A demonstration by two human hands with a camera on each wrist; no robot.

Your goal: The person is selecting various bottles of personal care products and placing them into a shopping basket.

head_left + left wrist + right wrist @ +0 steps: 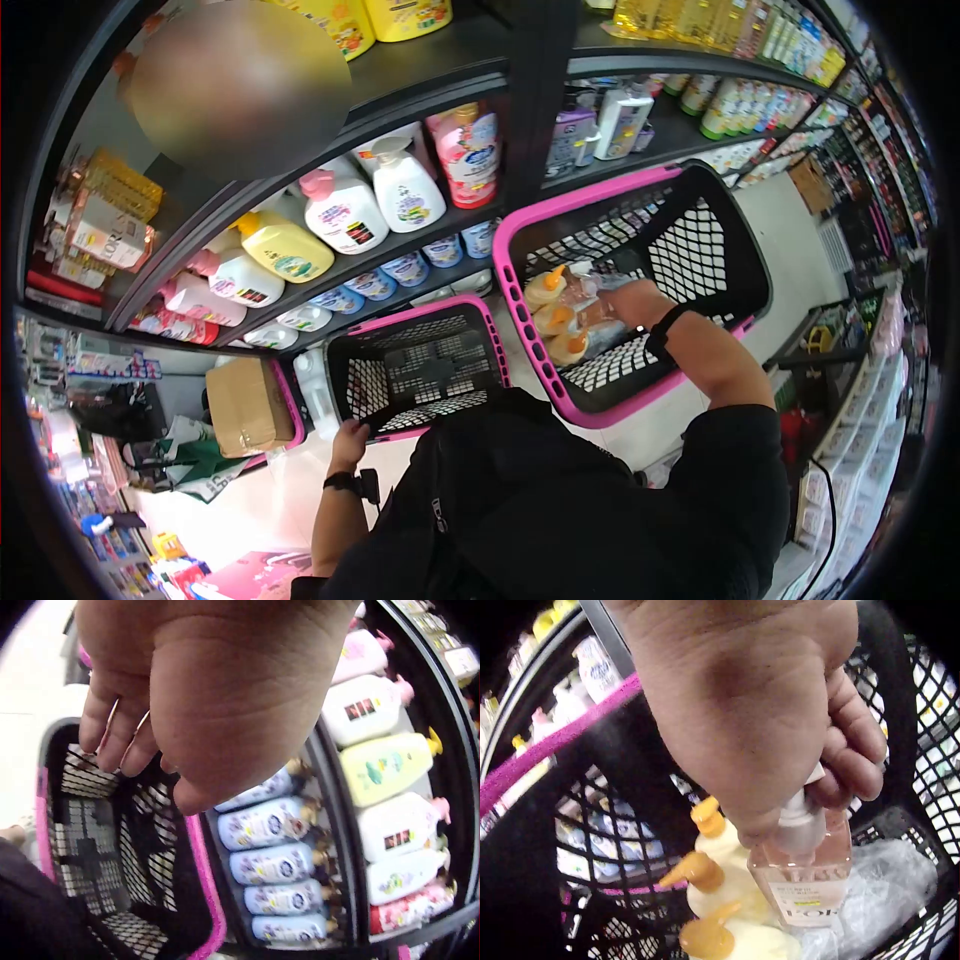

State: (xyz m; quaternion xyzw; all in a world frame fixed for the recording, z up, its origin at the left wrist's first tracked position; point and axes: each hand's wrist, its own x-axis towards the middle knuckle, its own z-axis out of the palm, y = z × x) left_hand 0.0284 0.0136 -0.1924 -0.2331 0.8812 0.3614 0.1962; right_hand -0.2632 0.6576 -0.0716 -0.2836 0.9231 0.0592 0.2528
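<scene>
In the right wrist view, my right hand [750,712] grips the pump top of a clear pink pump bottle [802,881], which stands inside a large black basket. That basket, with its pink rim [590,194], lies to the right in the head view. Beside the pink bottle are three pale yellow bottles with orange pump heads [709,937], and crumpled clear plastic [892,885] lies behind it. My left hand [350,440] holds nothing. Its fingers hang loosely near the corner of a smaller pink-rimmed basket [410,319].
A shelf of white, yellow and pink pump bottles [345,215] runs along the far side, with blue-labelled bottles [274,862] below. To the left stand a cardboard box [245,405] and a white jug [315,390]. Another shelf rack [850,430] is at the right.
</scene>
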